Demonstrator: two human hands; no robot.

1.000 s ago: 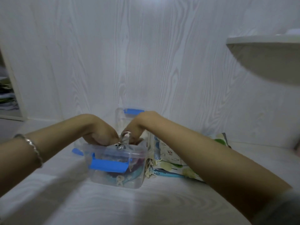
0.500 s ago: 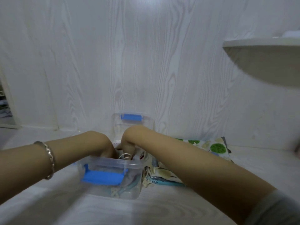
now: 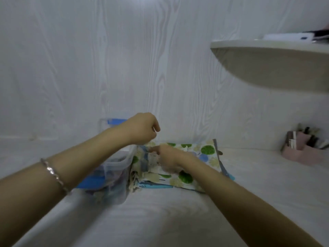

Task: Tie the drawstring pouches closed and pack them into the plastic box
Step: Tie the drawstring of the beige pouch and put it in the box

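Note:
A clear plastic box with blue latches stands on the pale surface, with fabric pouches inside it seen dimly through the wall. Right of it lies a flat stack of patterned drawstring pouches, printed with green and blue leaves. My right hand rests on top of the stack, its fingers on the uppermost pouch near its cord end; blur hides whether they pinch it. My left hand hovers above the box's right rim with its fingers loosely curled and nothing seen in them.
The box's clear lid with a blue latch leans on the white wood-grain wall behind the box. A pink organiser with small items stands at the right. A rounded shelf juts out above on the right.
Both hands have come out of the box. The right hand has moved right onto the pouch stack, and the left hand has risen above the box's right rim. The view has shifted right.

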